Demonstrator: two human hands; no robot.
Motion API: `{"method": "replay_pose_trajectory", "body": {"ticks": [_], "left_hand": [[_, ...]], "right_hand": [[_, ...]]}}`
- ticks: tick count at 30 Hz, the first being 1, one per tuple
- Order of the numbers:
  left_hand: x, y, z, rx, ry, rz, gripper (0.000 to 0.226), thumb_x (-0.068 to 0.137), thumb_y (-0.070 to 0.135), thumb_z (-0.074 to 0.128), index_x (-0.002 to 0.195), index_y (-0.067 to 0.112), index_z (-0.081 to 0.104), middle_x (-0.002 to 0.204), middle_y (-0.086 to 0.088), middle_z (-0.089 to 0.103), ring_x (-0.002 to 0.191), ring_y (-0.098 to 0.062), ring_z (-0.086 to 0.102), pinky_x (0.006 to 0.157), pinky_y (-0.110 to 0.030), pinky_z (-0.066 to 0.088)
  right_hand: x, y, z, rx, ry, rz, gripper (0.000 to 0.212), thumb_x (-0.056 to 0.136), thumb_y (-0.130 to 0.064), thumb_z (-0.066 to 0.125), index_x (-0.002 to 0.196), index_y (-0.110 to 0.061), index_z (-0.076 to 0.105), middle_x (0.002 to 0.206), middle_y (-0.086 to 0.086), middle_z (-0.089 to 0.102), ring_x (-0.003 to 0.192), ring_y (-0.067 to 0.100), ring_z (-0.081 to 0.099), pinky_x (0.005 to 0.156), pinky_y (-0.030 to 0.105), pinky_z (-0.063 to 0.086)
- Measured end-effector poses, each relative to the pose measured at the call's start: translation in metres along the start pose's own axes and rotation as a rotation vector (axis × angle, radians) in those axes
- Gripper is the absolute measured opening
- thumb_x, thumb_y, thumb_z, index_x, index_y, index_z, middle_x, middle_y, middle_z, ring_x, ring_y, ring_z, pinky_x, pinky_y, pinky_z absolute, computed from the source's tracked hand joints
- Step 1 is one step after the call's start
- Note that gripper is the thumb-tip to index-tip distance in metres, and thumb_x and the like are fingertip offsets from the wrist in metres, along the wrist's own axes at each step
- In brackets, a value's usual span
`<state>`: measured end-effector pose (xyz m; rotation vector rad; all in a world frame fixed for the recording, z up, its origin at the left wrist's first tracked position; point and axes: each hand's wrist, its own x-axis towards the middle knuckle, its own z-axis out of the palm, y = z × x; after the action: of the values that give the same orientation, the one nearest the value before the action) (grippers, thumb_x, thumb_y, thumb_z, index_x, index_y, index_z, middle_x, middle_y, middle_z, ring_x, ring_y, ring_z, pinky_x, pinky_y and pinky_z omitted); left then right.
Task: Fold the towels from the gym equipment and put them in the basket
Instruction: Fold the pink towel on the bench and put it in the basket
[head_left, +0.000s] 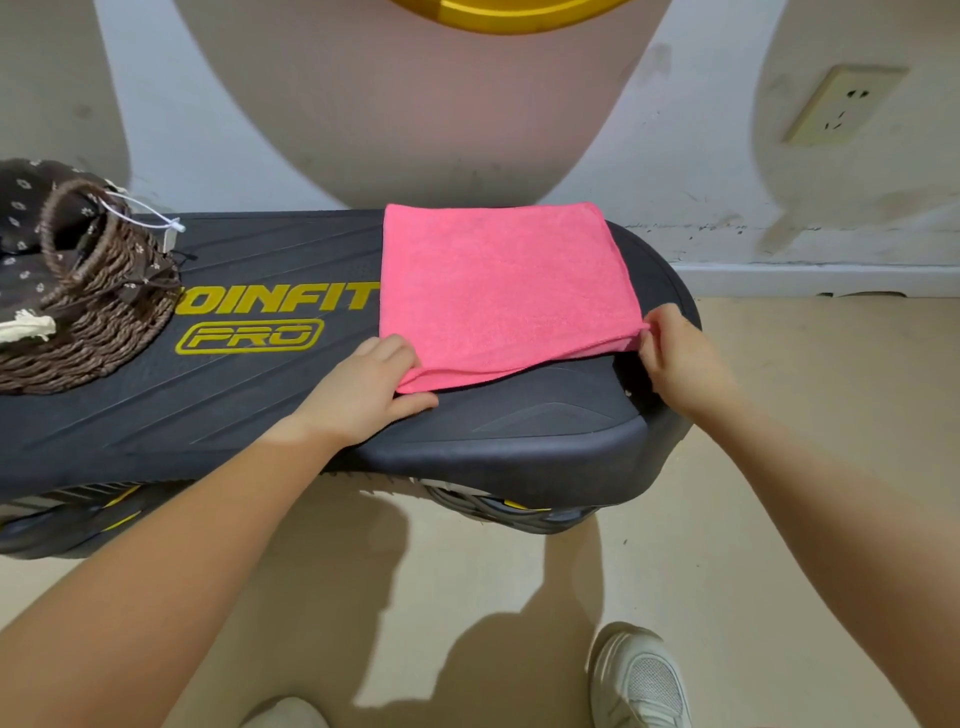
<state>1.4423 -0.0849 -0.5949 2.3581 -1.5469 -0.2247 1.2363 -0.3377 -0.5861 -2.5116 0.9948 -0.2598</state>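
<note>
A pink towel (504, 286) lies folded in layers on the right half of a black gym step platform (249, 410) with yellow lettering. My left hand (369, 389) pinches the towel's near left corner, fingers tucked under the fabric and thumb below. My right hand (675, 358) pinches the near right corner at the platform's rounded end. A brown wicker basket (88, 312) with a dark flowered lining sits on the platform's left end, an arm's length left of the towel.
A wall with a power socket (841, 104) stands right behind the platform. A yellow ring-shaped object (509, 15) hangs at the top edge. My white shoes (644, 680) stand on the beige floor below the platform.
</note>
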Motion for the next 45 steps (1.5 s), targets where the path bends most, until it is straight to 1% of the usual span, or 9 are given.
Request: {"method": "replay_pose_trajectory", "body": {"ticks": [3,6,11,16,23,27,29,39,45], "left_hand": [[0.000,-0.003,0.002,0.017,0.014,0.007,0.036,0.079,0.032,0.071,0.093,0.001,0.057,0.099,-0.009,0.055,0.088,-0.019,0.041,0.072,-0.029,0.034],[0.003,-0.006,0.000,-0.093,0.074,-0.040,0.015,0.083,0.013,0.066,0.091,0.002,0.061,0.096,-0.009,0.059,0.088,-0.025,0.052,0.073,-0.033,0.041],[0.002,-0.006,-0.004,-0.308,0.153,-0.185,0.022,0.094,0.018,0.050,0.088,0.001,0.063,0.087,-0.013,0.065,0.083,-0.024,0.056,0.071,-0.032,0.037],[-0.005,-0.003,-0.022,-0.479,0.184,-0.283,0.039,0.096,0.026,0.047,0.069,-0.001,0.052,0.066,-0.008,0.051,0.065,-0.014,0.042,0.061,-0.026,0.031],[-0.010,0.004,-0.047,-1.020,0.190,-0.396,0.029,0.096,0.013,0.044,0.075,0.011,0.063,0.057,0.012,0.066,0.054,0.003,0.058,0.056,-0.014,0.045],[-0.008,0.002,-0.040,-0.919,0.109,-0.373,0.030,0.097,0.018,0.043,0.072,0.018,0.060,0.062,0.014,0.064,0.058,0.005,0.056,0.063,-0.019,0.042],[0.001,-0.005,-0.037,-0.952,0.147,-0.438,0.027,0.097,0.019,0.046,0.074,0.020,0.060,0.067,0.011,0.061,0.059,0.004,0.054,0.065,-0.023,0.039],[0.064,-0.018,-0.034,-0.973,0.364,-0.690,0.015,0.090,0.021,0.056,0.082,0.009,0.057,0.078,-0.011,0.049,0.073,-0.019,0.043,0.068,-0.029,0.032],[0.090,-0.024,-0.025,-0.458,0.299,-0.699,0.022,0.091,0.018,0.050,0.083,0.003,0.063,0.081,-0.016,0.057,0.082,-0.028,0.053,0.073,-0.033,0.040]], "right_hand": [[0.002,0.004,-0.001,0.270,0.009,0.020,0.018,0.091,0.001,0.040,0.089,-0.016,0.045,0.067,0.001,0.061,0.059,0.011,0.060,0.069,0.029,0.051],[0.005,0.009,-0.006,0.388,0.001,0.045,0.036,0.082,0.013,0.046,0.088,-0.022,0.050,0.078,-0.013,0.059,0.068,0.004,0.058,0.068,0.007,0.045],[0.007,0.012,-0.007,0.604,-0.019,0.056,0.019,0.087,0.001,0.056,0.084,-0.015,0.065,0.079,-0.003,0.064,0.080,0.017,0.058,0.082,0.030,0.047],[0.001,0.004,-0.021,0.877,-0.170,0.164,0.021,0.092,-0.004,0.047,0.078,-0.010,0.062,0.056,-0.012,0.064,0.057,0.000,0.056,0.061,0.013,0.045],[-0.008,0.000,-0.033,0.927,-0.355,0.197,0.046,0.065,-0.015,0.051,0.102,0.013,0.055,0.076,0.013,0.044,0.065,0.021,0.040,0.051,0.021,0.035],[-0.006,-0.003,-0.030,0.864,-0.343,0.200,0.014,0.077,-0.015,0.054,0.069,-0.004,0.050,0.061,0.005,0.039,0.057,0.016,0.033,0.054,0.029,0.026],[0.001,-0.002,-0.023,0.811,-0.240,0.231,0.032,0.090,-0.010,0.050,0.058,-0.013,0.045,0.051,-0.006,0.037,0.052,0.011,0.030,0.053,0.027,0.021],[0.060,-0.022,-0.001,0.552,0.032,0.357,0.021,0.091,-0.023,0.047,0.078,-0.009,0.056,0.073,0.012,0.047,0.069,0.020,0.041,0.063,0.031,0.030],[0.081,-0.027,0.009,0.246,0.055,0.319,0.024,0.092,-0.015,0.041,0.078,-0.001,0.054,0.069,0.012,0.049,0.067,0.025,0.043,0.052,0.030,0.027]]}}
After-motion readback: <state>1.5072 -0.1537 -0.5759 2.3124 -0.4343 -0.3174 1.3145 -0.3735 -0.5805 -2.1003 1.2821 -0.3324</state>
